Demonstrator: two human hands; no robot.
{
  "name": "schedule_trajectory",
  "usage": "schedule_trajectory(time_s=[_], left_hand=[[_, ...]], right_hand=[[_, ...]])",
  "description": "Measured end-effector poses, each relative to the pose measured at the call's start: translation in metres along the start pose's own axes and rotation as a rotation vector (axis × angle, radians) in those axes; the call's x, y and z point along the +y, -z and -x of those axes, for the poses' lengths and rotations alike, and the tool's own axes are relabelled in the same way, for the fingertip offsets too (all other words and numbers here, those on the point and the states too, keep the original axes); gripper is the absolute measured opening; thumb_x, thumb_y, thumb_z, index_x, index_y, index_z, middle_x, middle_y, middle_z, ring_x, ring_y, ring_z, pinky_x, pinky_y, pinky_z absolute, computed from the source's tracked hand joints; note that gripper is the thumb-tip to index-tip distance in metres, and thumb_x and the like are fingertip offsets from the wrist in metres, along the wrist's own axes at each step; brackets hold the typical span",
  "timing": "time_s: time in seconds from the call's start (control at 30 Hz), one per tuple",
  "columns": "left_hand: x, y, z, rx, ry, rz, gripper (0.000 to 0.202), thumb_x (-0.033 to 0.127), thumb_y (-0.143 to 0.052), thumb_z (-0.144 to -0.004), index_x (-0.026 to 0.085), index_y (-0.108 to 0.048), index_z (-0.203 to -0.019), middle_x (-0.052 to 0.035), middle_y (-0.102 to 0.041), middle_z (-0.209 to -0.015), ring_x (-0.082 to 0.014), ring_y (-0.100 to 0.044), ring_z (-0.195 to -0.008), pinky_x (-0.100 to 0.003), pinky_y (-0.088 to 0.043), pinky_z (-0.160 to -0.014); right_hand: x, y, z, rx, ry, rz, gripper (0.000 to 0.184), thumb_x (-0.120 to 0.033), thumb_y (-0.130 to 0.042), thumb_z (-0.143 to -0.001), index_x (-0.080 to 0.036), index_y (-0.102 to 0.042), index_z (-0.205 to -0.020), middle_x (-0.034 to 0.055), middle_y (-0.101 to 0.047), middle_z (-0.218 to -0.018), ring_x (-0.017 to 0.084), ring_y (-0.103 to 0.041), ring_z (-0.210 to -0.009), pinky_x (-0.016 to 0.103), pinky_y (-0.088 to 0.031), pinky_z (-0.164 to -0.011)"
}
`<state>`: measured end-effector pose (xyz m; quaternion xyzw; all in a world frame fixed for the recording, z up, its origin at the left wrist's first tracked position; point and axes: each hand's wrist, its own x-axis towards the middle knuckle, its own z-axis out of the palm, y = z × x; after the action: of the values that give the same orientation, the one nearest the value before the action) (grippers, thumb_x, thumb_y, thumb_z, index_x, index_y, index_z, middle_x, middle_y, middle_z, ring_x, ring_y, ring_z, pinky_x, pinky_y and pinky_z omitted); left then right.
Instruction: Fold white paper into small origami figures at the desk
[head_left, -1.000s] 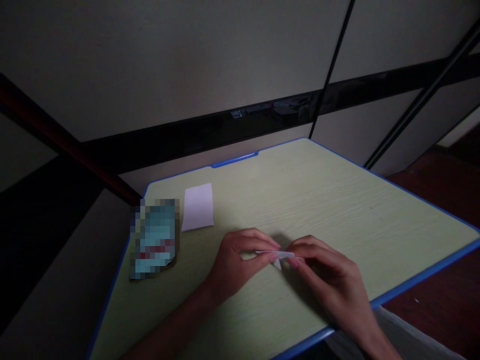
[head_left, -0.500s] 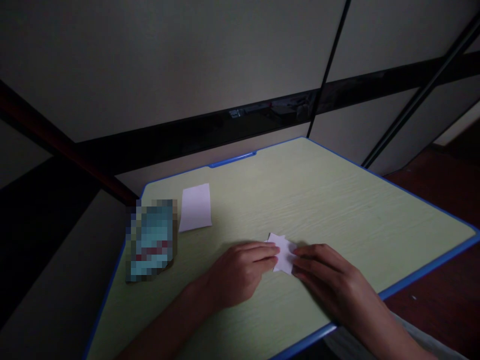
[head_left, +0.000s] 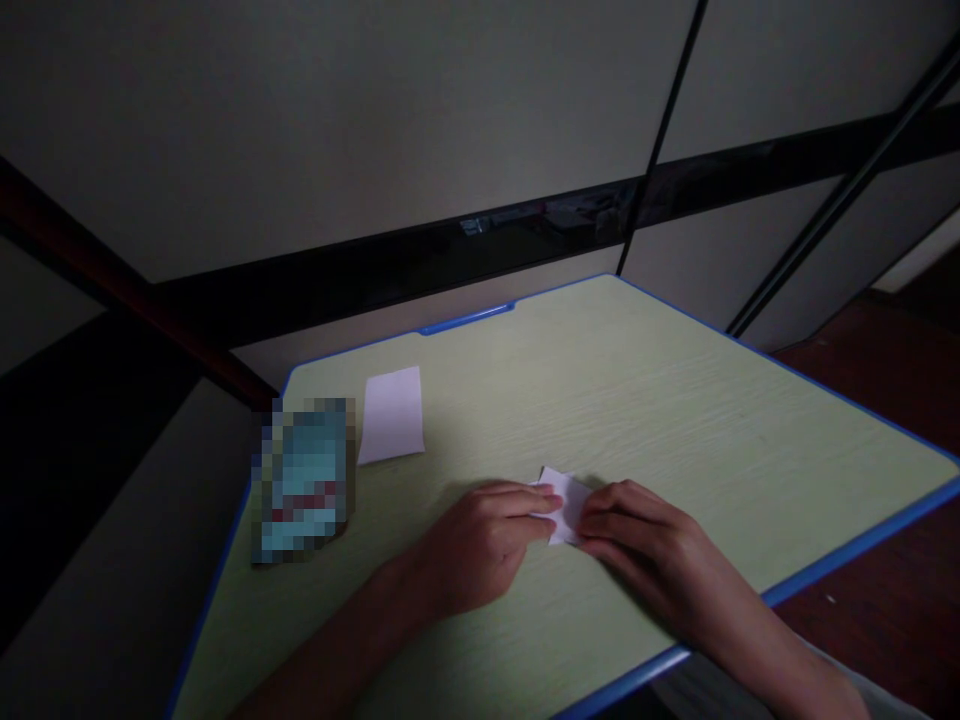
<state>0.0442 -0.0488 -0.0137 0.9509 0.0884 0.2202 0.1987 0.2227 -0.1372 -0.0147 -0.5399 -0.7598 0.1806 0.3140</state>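
A small piece of folded white paper (head_left: 564,508) lies on the table near its front part, with a pointed corner at its upper left. My left hand (head_left: 487,545) presses its fingertips onto the paper's left side. From the right, my right hand (head_left: 649,530) has its fingers bunched together on the paper's right edge, covering that end. The underside of the paper and the right thumb's exact grip are hidden.
A flat white sheet of paper (head_left: 392,415) rests on the table (head_left: 675,390) at the left. Beside it is a pixelated blue-green item (head_left: 307,480) near the left edge. Behind the blue-rimmed table stands a panelled cabinet (head_left: 375,120) with a dark glossy band.
My right hand has slid slightly left over the folded paper, and its fingers are more bent. Less of the paper's right side shows. My left hand has stayed in place.
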Motion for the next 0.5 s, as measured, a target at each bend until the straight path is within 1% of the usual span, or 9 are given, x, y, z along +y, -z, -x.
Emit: schedule_trajectory(time_s=[0.17, 0.33, 0.5], left_hand=[[0.001, -0.001, 0.000, 0.024, 0.003, 0.008, 0.032, -0.001, -0.036, -0.076, 0.010, -0.063, -0.089, -0.0106, -0.065, -0.100, -0.0147, -0.055, -0.101, -0.030, -0.047, -0.087], [0.000, -0.001, -0.001, 0.062, -0.017, 0.043, 0.031, -0.001, -0.036, -0.076, 0.009, -0.064, -0.086, -0.0115, -0.066, -0.097, -0.0143, -0.057, -0.098, -0.027, -0.047, -0.087], [-0.002, -0.001, -0.001, 0.048, -0.034, 0.010, 0.029, 0.003, -0.036, -0.079, 0.009, -0.064, -0.085, -0.0116, -0.066, -0.097, -0.0153, -0.057, -0.098, -0.028, -0.047, -0.086]], right_hand=[[-0.004, 0.001, -0.005, -0.031, -0.011, -0.013, 0.018, -0.017, -0.043, -0.085, -0.017, -0.061, -0.084, 0.0051, -0.057, -0.078, 0.018, -0.053, -0.072, 0.031, -0.043, -0.064], [-0.004, -0.001, -0.012, -0.046, -0.030, 0.040, 0.018, -0.015, -0.039, -0.086, -0.014, -0.056, -0.080, 0.0059, -0.055, -0.074, 0.018, -0.052, -0.068, 0.032, -0.042, -0.062], [-0.004, -0.002, -0.017, -0.047, -0.066, 0.112, 0.019, -0.012, -0.040, -0.084, -0.013, -0.056, -0.075, 0.0052, -0.055, -0.069, 0.017, -0.052, -0.063, 0.029, -0.042, -0.058]])
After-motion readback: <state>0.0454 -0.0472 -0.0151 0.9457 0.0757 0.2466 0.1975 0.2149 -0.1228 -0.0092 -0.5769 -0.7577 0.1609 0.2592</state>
